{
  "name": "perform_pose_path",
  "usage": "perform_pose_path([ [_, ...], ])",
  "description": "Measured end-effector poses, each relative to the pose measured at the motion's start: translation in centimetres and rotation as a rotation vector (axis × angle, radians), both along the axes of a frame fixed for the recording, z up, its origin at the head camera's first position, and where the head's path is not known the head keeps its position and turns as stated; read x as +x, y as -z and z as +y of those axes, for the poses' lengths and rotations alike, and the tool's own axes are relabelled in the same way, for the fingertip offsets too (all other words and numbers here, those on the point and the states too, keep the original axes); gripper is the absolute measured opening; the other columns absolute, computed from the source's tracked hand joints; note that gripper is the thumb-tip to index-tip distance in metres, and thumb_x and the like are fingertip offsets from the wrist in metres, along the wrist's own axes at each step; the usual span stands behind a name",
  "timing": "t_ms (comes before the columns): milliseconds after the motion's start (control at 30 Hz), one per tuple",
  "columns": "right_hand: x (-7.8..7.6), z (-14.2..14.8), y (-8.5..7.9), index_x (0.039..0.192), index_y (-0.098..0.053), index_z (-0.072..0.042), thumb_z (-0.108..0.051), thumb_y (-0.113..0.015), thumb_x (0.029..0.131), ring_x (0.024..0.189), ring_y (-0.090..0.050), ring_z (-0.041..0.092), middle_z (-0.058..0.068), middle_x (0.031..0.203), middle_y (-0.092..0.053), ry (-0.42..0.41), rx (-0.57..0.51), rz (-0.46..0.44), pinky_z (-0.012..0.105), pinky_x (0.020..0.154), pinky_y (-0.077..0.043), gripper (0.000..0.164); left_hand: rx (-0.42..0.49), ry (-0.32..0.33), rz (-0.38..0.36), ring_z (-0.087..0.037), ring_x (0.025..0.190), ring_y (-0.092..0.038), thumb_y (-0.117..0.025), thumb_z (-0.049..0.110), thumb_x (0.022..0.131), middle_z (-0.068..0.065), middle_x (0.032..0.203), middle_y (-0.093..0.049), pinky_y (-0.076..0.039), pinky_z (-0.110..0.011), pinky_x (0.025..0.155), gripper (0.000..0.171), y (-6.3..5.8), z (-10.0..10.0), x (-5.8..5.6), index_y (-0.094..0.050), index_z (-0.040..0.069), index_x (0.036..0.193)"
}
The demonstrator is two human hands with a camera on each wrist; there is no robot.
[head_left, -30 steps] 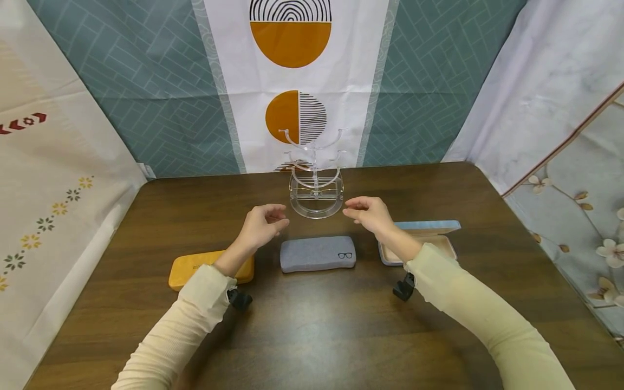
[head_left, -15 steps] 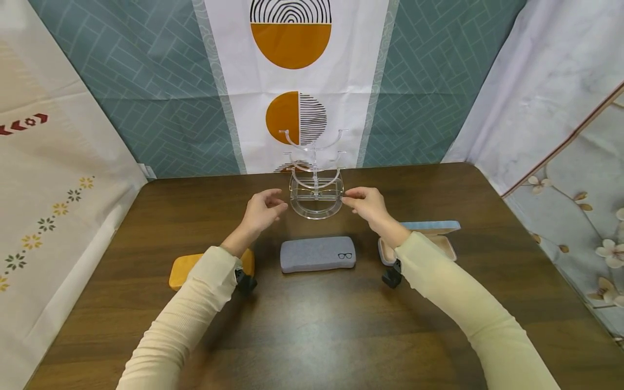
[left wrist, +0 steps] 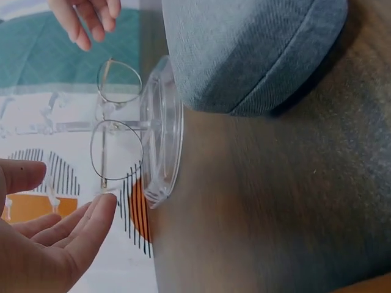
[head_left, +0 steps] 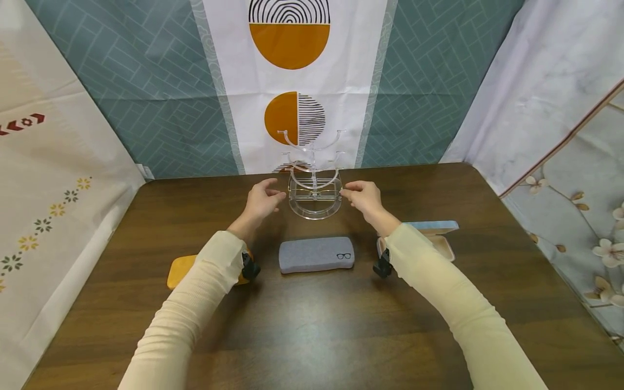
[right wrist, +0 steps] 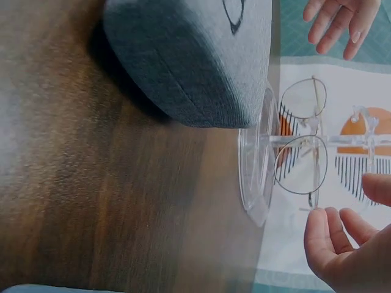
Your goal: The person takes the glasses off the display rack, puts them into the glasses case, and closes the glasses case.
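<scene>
A pair of thin gold-rimmed glasses (left wrist: 110, 121) sits on the lowest arm of a clear plastic glasses stand (head_left: 315, 215) at the back of the table. My left hand (head_left: 260, 200) is beside the stand's left side, thumb and fingers spread apart, fingertips close to one end of the frame. On the opposite side, my right hand (head_left: 364, 197) has its fingers close to the other end, thumb apart from them. Neither hand holds anything; whether a fingertip touches the frame I cannot tell. The stand's two upper arms carry nothing.
A closed grey glasses case (head_left: 317, 254) lies in front of the stand. To the left, a yellow case (head_left: 181, 271) is partly hidden by the left forearm. An opened light-blue case (head_left: 442, 245) lies at the right, partly behind the right sleeve. Curtains hang behind.
Both hands have moved forward, from in front of the stand to either side of its lowest arm. The glasses, the stand and the cases stay put.
</scene>
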State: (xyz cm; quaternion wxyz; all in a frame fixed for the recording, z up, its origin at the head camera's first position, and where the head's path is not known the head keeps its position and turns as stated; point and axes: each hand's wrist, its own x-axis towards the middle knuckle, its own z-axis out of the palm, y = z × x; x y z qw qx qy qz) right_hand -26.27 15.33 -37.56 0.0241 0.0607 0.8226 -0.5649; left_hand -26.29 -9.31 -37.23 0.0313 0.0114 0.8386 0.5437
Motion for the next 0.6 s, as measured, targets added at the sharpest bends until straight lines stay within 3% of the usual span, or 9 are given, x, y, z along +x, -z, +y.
perform_pose_path([
  [167,-0.8,-0.1,0.3,0.118,-0.058,0.002,-0.015,-0.063,0.086,0.099,-0.055,0.036,0.015,0.109,-0.058,0.023,0.0,-0.01,0.033,0.076,-0.05,0.036,0.015,-0.03,-0.024,-0.036,0.099,-0.058,-0.056,0.008,0.089,-0.023,0.109,-0.06,-0.052,-0.033,0.067,0.05,0.5,0.2,-0.9,-0.039,0.001,0.135],
  [367,-1.7,-0.4,0.9,0.118,-0.057,0.002,-0.014,-0.063,0.086,0.099,-0.056,0.035,0.015,0.112,-0.057,0.058,-0.011,-0.027,0.037,0.08,-0.049,0.037,0.025,-0.06,-0.048,-0.036,0.097,-0.059,-0.056,0.008,0.088,-0.024,0.108,-0.059,-0.052,-0.039,0.072,0.05,1.2,0.4,-2.0,-0.039,0.0,0.135],
  [600,-2.6,-0.5,1.3,0.116,-0.059,0.002,-0.012,-0.063,0.085,0.096,-0.058,0.034,0.016,0.109,-0.059,0.077,-0.02,-0.033,0.031,0.075,-0.05,0.035,0.007,-0.085,-0.06,-0.038,0.094,-0.059,-0.056,0.008,0.088,-0.027,0.103,-0.06,-0.051,-0.043,0.075,0.049,1.7,0.6,-3.1,-0.041,-0.002,0.133],
])
